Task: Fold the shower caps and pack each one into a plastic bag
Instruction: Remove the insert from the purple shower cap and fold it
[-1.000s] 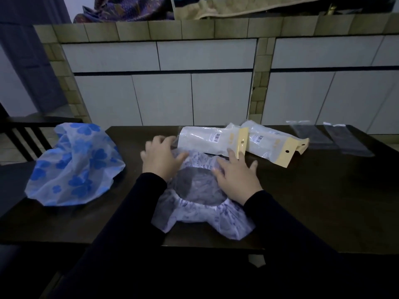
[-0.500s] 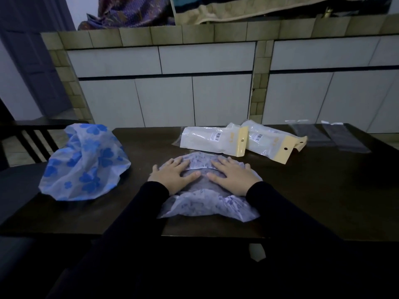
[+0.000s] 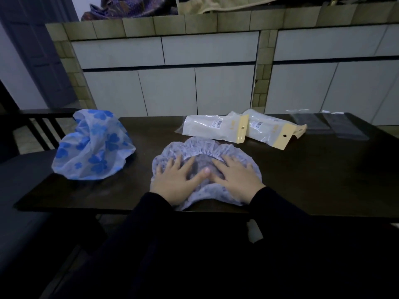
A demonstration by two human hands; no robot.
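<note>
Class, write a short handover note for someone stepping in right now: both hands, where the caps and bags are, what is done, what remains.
Left hand and right hand press flat on the pale cap near the table front edge.
Blue flowered cap lies crumpled, far left.
Done: two packed bags at the back.
Left: fold and bag both caps; empty bags lie back right.

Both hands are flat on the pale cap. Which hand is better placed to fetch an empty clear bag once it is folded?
Probably the right hand: the empty clear bags lie at the table's far right. The left hand sits farther from them, toward the blue-flowered cap.
</note>
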